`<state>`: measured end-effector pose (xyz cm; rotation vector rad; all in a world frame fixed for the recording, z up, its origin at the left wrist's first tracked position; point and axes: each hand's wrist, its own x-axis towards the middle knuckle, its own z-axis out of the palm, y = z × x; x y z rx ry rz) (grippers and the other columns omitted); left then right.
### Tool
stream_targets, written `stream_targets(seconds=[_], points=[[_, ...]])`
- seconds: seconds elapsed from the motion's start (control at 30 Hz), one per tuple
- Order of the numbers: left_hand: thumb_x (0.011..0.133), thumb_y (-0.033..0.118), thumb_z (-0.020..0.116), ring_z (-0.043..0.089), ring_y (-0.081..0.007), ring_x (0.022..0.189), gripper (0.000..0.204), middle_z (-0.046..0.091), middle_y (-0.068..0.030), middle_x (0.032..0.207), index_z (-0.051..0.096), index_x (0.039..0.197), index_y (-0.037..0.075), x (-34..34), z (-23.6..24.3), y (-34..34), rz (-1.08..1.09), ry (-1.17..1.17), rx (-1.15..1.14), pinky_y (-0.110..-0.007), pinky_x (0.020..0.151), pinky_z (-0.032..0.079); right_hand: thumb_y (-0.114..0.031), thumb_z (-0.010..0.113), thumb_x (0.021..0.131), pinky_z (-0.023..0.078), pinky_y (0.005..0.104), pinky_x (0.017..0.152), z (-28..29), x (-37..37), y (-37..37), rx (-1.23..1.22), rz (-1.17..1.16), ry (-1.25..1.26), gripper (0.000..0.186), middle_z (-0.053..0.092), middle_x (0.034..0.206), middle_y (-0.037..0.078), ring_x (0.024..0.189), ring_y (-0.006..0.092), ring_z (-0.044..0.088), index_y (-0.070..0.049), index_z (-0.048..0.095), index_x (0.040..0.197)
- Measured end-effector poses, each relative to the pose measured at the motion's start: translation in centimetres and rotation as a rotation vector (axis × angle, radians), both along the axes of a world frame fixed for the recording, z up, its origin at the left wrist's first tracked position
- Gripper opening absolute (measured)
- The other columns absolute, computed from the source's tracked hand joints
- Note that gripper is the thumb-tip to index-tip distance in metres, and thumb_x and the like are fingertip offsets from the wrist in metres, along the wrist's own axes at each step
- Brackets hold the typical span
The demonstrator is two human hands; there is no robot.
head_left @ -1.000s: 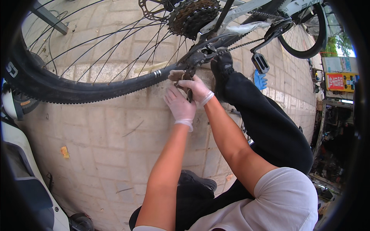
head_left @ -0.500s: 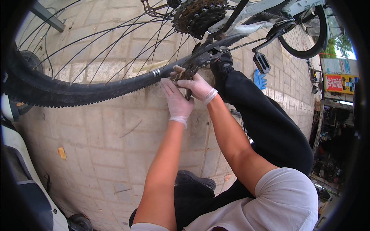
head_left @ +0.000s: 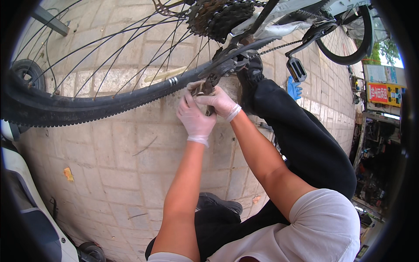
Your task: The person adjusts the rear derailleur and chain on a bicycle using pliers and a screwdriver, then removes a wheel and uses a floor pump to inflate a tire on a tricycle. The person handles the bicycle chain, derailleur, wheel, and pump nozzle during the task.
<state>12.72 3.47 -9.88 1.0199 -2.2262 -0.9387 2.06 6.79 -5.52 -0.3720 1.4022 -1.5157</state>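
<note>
In clear gloves, my left hand (head_left: 195,117) and my right hand (head_left: 221,102) are closed together around the lower part of a dark rear derailleur (head_left: 212,82), left fingers curled over it and right thumb lying across it. What exactly lies inside the fingers is partly hidden; a rag-like brown piece or metal cage shows between them. Just above are the cassette (head_left: 211,19) and white frame (head_left: 279,30). Behind my fingers runs the rear wheel's black tyre (head_left: 100,108), with spokes above.
My shoe (head_left: 253,74) stands beside the derailleur. A pedal (head_left: 297,69) hangs right of it, above a blue glove (head_left: 293,87) on the paving (head_left: 118,161). A white vehicle body (head_left: 32,192) is at left; cluttered shelves (head_left: 377,161) stand at far right.
My hands have shifted slightly left, my left hand dipping back down over the last half second. The derailleur and rear wheel have moved slightly with them.
</note>
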Motion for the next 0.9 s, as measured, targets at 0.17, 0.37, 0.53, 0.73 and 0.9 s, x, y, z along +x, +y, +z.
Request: stream_targets(seconds=[0.17, 0.37, 0.53, 0.73, 0.9], points=[[0.060, 0.019, 0.077, 0.044, -0.0421, 0.111, 0.090, 0.044, -0.0226, 0.120, 0.033, 0.135, -0.005, -0.1, -0.3, -0.3, 0.037, 0.063, 0.022, -0.052, 0.098, 0.033, -0.001, 0.063, 0.077, 0.046, 0.0260, 0.081, -0.8, 0.6, -1.1, -0.053, -0.151, -0.020, 0.018, 0.064, 0.092, 0.004, 0.085, 0.0115, 0.059, -0.002, 0.064, 0.095], [0.061, 0.016, 0.074, 0.047, -0.0409, 0.106, 0.079, 0.050, -0.0212, 0.112, 0.038, 0.128, -0.004, -0.2, -0.2, -1.6, -0.034, 0.083, 0.078, -0.050, 0.096, 0.036, -0.003, 0.062, 0.074, 0.042, 0.0219, 0.069, -1.8, 0.2, -1.8, -0.240, -0.154, -0.089, 0.010, 0.064, 0.087, 0.004, 0.076, 0.0100, 0.055, -0.004, 0.061, 0.084], [0.061, 0.015, 0.075, 0.051, -0.0395, 0.106, 0.070, 0.055, -0.0190, 0.110, 0.046, 0.122, 0.000, -0.1, -0.1, -1.7, -0.146, 0.075, 0.213, -0.046, 0.093, 0.040, -0.008, 0.058, 0.074, 0.043, 0.0305, 0.078, -1.9, 0.4, -1.8, -0.119, -0.204, -0.038, 0.007, 0.060, 0.078, 0.006, 0.079, 0.0159, 0.054, -0.002, 0.057, 0.076], [0.061, 0.013, 0.076, 0.054, -0.0387, 0.108, 0.071, 0.058, -0.0194, 0.115, 0.048, 0.125, 0.003, -0.1, -0.4, -2.9, -0.234, 0.220, 0.285, -0.043, 0.092, 0.043, -0.008, 0.065, 0.077, 0.045, 0.0260, 0.066, -1.5, 1.4, -1.9, -0.060, -0.310, 0.137, 0.007, 0.061, 0.077, 0.000, 0.071, 0.0099, 0.057, -0.003, 0.064, 0.082], [0.061, 0.012, 0.076, 0.057, -0.0405, 0.104, 0.073, 0.060, -0.0200, 0.113, 0.048, 0.128, 0.005, 0.0, -0.2, -4.2, -0.291, 0.192, 0.322, -0.043, 0.090, 0.045, -0.008, 0.065, 0.077, 0.045, 0.0262, 0.066, -1.7, 1.8, -2.7, -0.118, -0.368, 0.081, 0.006, 0.061, 0.074, 0.000, 0.069, 0.0098, 0.056, -0.002, 0.064, 0.080]])
